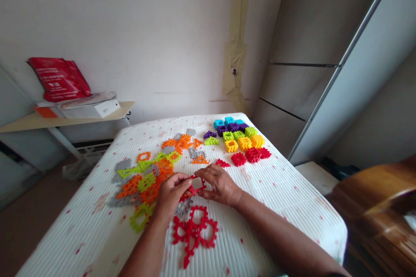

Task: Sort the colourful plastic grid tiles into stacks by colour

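Note:
My left hand (170, 194) and my right hand (219, 185) meet above the bed, pinching a red interlocking plastic piece (197, 186) between their fingers. Just below them lies a flat red assembly of linked ring-shaped pieces (194, 230). A grey piece (183, 208) sits partly under my left hand. Loose orange, lime and grey pieces (146, 181) spread to the left of my hands. Farther back are sorted heaps of cyan, purple, green, yellow and red blocks (237, 138), with red ones (251, 155) nearest my right hand.
The pieces lie on a white quilted bed cover (273, 212) with small red spots. Behind the bed, a shelf (65, 117) holds a red bag and a white box. A brown wooden furniture piece (380, 199) stands at the right, near a sliding wardrobe door.

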Action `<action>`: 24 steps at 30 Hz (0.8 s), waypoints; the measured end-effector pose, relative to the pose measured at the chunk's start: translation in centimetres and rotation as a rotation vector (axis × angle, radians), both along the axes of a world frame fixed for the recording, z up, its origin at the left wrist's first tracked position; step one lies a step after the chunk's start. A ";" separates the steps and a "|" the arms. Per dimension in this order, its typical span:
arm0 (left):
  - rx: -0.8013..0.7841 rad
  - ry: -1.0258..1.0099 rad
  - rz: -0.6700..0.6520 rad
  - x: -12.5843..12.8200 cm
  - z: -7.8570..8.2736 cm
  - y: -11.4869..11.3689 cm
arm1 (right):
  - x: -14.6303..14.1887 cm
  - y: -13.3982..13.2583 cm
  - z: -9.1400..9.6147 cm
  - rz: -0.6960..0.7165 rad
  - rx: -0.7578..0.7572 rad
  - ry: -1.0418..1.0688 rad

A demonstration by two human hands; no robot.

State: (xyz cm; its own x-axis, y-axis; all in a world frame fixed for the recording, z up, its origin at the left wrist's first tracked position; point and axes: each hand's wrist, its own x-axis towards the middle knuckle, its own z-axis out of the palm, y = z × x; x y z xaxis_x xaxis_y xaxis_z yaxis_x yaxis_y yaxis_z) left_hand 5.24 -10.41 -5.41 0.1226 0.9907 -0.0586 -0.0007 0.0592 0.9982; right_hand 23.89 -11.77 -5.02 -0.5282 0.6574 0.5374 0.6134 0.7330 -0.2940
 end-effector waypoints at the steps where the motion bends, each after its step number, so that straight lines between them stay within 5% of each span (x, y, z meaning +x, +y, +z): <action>1: -0.001 0.006 -0.001 0.0 0.0 0.0 | 0.0 0.0 0.0 0.003 -0.005 -0.002; 17: 0.011 0.040 0.012 0.1 0.8 -0.3 | 0.5 -0.2 0.4 -0.005 0.019 -0.049; 19: 0.012 0.041 0.030 -0.1 0.7 -0.2 | 1.4 -0.4 0.6 -0.128 0.016 -0.010; 24: 0.026 0.018 0.070 -0.3 0.4 0.0 | 5.7 -1.5 0.8 -0.739 -0.031 -0.079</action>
State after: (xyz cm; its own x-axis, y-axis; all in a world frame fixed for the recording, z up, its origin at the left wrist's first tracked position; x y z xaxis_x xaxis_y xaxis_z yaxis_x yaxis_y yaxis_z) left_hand 4.95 -10.40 -5.04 0.0523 0.9980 -0.0347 0.0137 0.0340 0.9993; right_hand 29.59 -13.24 -4.26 0.0213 0.8707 0.4913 0.9636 0.1131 -0.2422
